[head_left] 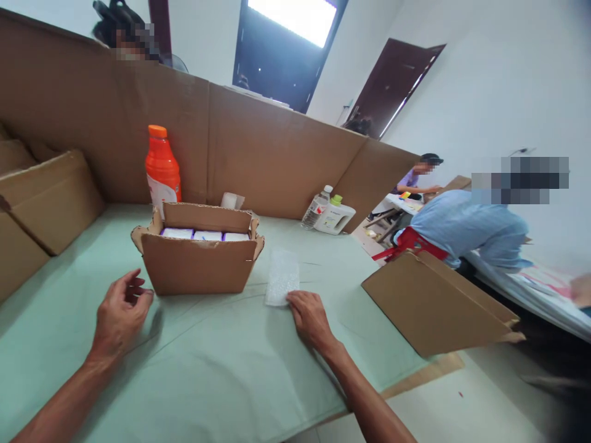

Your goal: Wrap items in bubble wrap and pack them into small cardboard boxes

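A brown cardboard box (pixel 198 266) stands with its top flaps up on the green-covered table. White packs with purple edges (pixel 207 235) fill it in a row. Just left of the box, my left hand (pixel 120 311) hovers over the cloth with loosely curled fingers apart and nothing in them. To the right lies a flat strip of bubble wrap (pixel 283 277). My right hand (pixel 311 315) grips its near right corner, fingers together; the thumb is mostly hidden.
An orange bottle (pixel 162 163), a clear water bottle (pixel 317 208) and a white jug (pixel 335 217) stand along a cardboard partition (pixel 277 147). More cartons are at left (pixel 55 197) and right (pixel 438 307). A person in light blue (pixel 471 224) bends at another table.
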A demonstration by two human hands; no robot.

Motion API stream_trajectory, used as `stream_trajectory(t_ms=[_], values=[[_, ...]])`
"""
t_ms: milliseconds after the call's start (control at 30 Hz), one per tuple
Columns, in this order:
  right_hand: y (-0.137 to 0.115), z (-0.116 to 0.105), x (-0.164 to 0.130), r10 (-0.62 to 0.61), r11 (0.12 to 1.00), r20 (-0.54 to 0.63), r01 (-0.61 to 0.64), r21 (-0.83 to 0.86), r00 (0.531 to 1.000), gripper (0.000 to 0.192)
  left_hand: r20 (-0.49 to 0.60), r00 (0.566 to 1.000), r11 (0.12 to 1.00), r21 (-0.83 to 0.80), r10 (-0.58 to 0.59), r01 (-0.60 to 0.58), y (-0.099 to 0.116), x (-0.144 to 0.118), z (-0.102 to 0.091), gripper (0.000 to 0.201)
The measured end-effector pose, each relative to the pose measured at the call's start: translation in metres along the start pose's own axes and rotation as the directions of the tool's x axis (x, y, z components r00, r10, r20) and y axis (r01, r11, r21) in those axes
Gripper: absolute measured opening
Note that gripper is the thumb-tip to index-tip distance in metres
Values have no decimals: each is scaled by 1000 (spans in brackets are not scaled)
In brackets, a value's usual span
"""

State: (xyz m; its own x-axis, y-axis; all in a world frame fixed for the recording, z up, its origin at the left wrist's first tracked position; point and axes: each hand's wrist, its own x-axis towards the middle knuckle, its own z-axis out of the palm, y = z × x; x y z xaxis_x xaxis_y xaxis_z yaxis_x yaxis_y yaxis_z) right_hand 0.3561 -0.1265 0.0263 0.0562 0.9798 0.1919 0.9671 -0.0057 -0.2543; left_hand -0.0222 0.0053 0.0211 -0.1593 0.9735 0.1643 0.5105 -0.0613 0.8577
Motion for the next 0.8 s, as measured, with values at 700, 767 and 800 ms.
stream_trajectory(t_ms=[700, 767, 800], values=[[-82, 0, -81, 17, 806, -7, -10, 591, 1000, 21, 655, 721, 964, -50, 229, -261, 35, -149, 29, 52], [-83, 0, -90, -69, 893, -224, 160, 421, 972, 26, 662, 721, 958, 14, 205, -285, 37, -145, 35, 54], [-84, 0, -94, -147, 905, -249, 232, 356, 957, 29, 665, 718, 950, 38, 207, -309, 37, -143, 37, 55]])
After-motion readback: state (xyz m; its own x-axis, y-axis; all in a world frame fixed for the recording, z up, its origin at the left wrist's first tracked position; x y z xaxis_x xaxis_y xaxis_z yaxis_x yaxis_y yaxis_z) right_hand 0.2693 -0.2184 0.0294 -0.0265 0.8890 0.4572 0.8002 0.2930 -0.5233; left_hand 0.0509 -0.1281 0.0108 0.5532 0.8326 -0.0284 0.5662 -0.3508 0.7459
